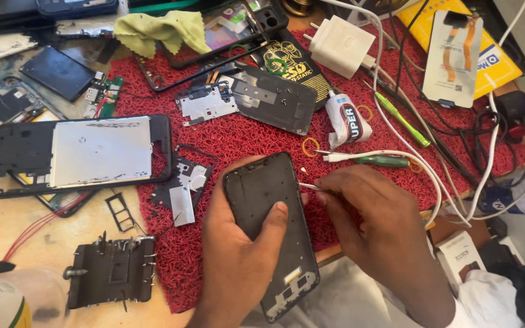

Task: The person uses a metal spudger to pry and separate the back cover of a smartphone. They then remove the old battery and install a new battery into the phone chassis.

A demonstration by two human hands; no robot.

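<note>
My left hand (238, 255) grips a black phone frame (262, 194) from below, thumb pressed on its dark inner face, holding it tilted over the red mat (244, 140). My right hand (378, 225) pinches thin tweezers (308, 187), whose tip touches the frame's right edge near the top. A small pale speck lies on the mat just above that tip.
A larger phone frame with a silver plate (92, 152) lies at left. Metal shield pieces (208, 103), a glue tube (347, 118), green screwdrivers (402, 118), a white charger (340, 45), a yellow cloth (159, 30), tangled cables (457, 121) and a black bracket (110, 270) surround the mat.
</note>
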